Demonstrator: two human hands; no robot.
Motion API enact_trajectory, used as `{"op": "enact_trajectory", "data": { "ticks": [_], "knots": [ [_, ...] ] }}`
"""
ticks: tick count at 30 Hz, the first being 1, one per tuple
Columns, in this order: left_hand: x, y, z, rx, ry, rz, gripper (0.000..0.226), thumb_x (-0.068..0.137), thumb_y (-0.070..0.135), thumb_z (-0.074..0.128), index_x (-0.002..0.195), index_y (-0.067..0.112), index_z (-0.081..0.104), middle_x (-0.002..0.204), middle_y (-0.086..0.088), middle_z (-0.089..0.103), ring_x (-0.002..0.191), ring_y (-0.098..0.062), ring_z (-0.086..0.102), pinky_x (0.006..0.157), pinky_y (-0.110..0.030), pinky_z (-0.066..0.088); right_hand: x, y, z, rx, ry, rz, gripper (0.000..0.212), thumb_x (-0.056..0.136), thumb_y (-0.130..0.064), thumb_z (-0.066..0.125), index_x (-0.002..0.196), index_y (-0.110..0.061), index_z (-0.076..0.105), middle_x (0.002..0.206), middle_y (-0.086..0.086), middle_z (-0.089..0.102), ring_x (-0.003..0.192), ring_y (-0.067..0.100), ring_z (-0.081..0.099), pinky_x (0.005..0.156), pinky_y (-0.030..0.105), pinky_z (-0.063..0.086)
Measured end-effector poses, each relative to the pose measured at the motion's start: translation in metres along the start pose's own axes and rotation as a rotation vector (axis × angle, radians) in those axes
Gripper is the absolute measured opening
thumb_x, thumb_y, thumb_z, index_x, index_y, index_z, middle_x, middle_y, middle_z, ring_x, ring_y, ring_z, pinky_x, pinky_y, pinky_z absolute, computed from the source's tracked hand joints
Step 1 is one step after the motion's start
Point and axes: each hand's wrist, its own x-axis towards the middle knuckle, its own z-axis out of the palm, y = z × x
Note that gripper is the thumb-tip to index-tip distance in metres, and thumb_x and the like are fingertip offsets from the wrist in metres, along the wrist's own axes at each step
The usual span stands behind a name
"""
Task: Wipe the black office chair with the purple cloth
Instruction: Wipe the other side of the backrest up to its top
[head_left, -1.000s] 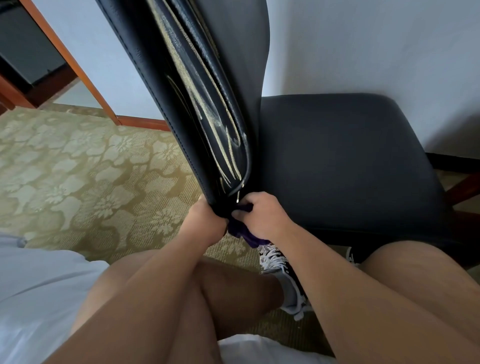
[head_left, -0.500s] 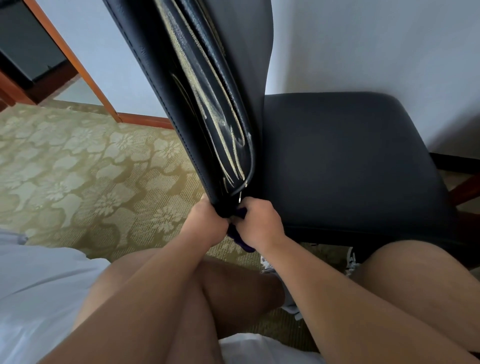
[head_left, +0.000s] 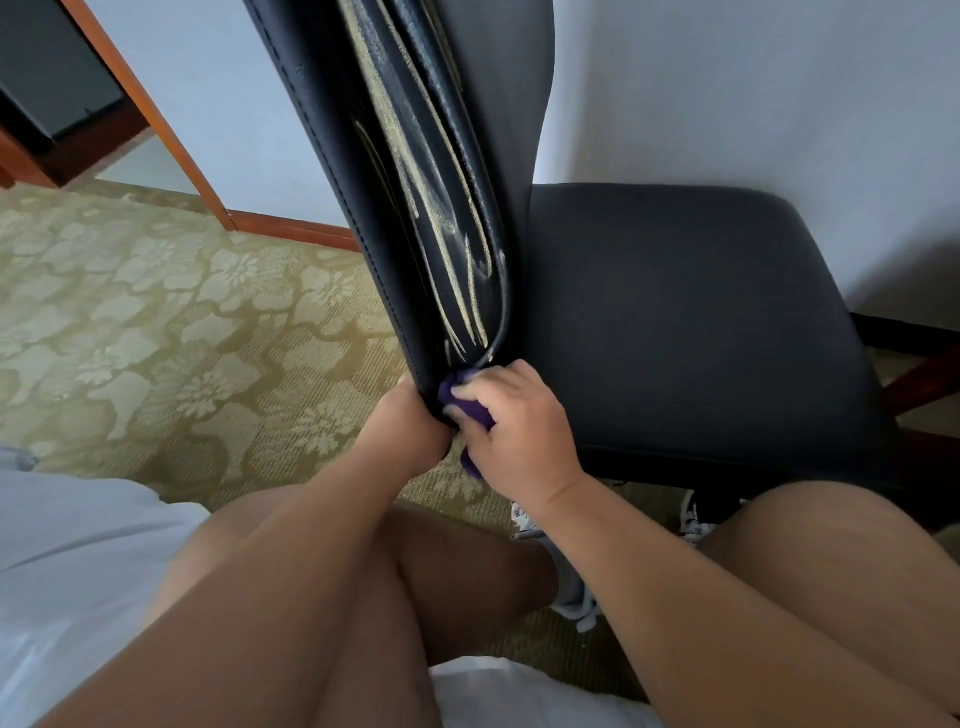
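So, I'm crouched right up against the black office chair (head_left: 649, 312), which sits on a gold-green carpet (head_left: 156, 322) with a pale flower pattern, close to a plain white wall (head_left: 753, 93). A reddish wooden skirting board (head_left: 296, 226) runs along the bottom of the wall, and there's a door frame (head_left: 150, 114) in the same wood off to the left.

My right hand (head_left: 519, 431) has its fingers curled round the purple cloth (head_left: 457, 400), bunched up and pushed against the bottom corner of the backrest (head_left: 337, 182), just where it meets the seat. A bit of cloth pokes out below my palm.

My left hand (head_left: 410, 426) is up against the backrest's lower edge. Its fingers are hidden behind it, so I can't tell if they're wrapped around.

The shiny panel has pale streaks (head_left: 441, 218) running down it.
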Motion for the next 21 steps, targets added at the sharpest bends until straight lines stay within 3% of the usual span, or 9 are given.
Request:
{"op": "enact_trajectory", "data": {
  "ticks": [2,5,11,15,18,21],
  "knots": [
    [-0.001,0.0,0.001,-0.025,-0.001,-0.035,0.026,0.084,0.004,0.064,0.107,0.013,0.056,0.083,0.001,0.06,0.067,-0.015,0.054,0.054,-0.025,0.04,-0.009,0.006,0.011,-0.011,-0.056,0.094,0.011,0.079,-0.014,0.077,0.089,-0.011,0.075,0.087,-0.002,0.072,0.082,0.025,0.058,0.067,0.041,0.055],
    [0.003,-0.003,0.002,-0.022,-0.02,-0.056,0.026,0.08,0.004,0.065,0.106,0.008,0.062,0.077,0.003,0.059,0.06,-0.009,0.05,0.046,-0.021,0.035,-0.012,0.012,0.017,0.02,-0.108,0.169,0.01,0.079,-0.014,0.077,0.09,-0.014,0.076,0.088,-0.004,0.072,0.084,0.023,0.058,0.069,0.042,0.055],
    [0.0,0.0,0.0,-0.057,-0.009,-0.07,0.033,0.086,0.008,0.067,0.118,0.009,0.058,0.086,0.002,0.06,0.076,-0.019,0.058,0.054,-0.026,0.04,-0.006,0.017,0.012,-0.151,-0.385,0.266,0.02,0.088,-0.025,0.07,0.108,-0.024,0.076,0.101,-0.01,0.072,0.097,0.017,0.053,0.079,0.038,0.052],
    [0.0,-0.002,0.001,-0.048,-0.013,-0.073,0.029,0.086,0.011,0.065,0.115,0.009,0.061,0.088,0.001,0.065,0.073,-0.017,0.059,0.054,-0.024,0.04,-0.009,0.014,0.01,0.07,-0.216,0.339,0.017,0.086,-0.018,0.074,0.102,-0.022,0.076,0.081,-0.03,0.049,0.098,0.018,0.056,0.085,0.037,0.051],
    [-0.001,0.002,0.0,0.002,0.007,-0.046,0.033,0.088,0.016,0.065,0.121,0.008,0.062,0.092,0.0,0.061,0.077,-0.021,0.055,0.056,-0.025,0.037,-0.002,0.006,0.007,0.174,0.012,0.315,0.016,0.084,-0.011,0.075,0.097,-0.019,0.076,0.085,-0.032,0.051,0.097,0.015,0.056,0.087,0.03,0.05],
    [-0.002,0.004,-0.001,0.016,0.012,-0.035,0.033,0.09,0.015,0.065,0.122,0.01,0.059,0.092,0.0,0.059,0.072,-0.017,0.052,0.056,-0.025,0.036,-0.004,0.007,0.009,0.192,0.038,0.339,0.016,0.085,-0.015,0.075,0.1,-0.021,0.073,0.091,-0.028,0.05,0.093,0.013,0.057,0.085,0.023,0.048]
  ]
}}
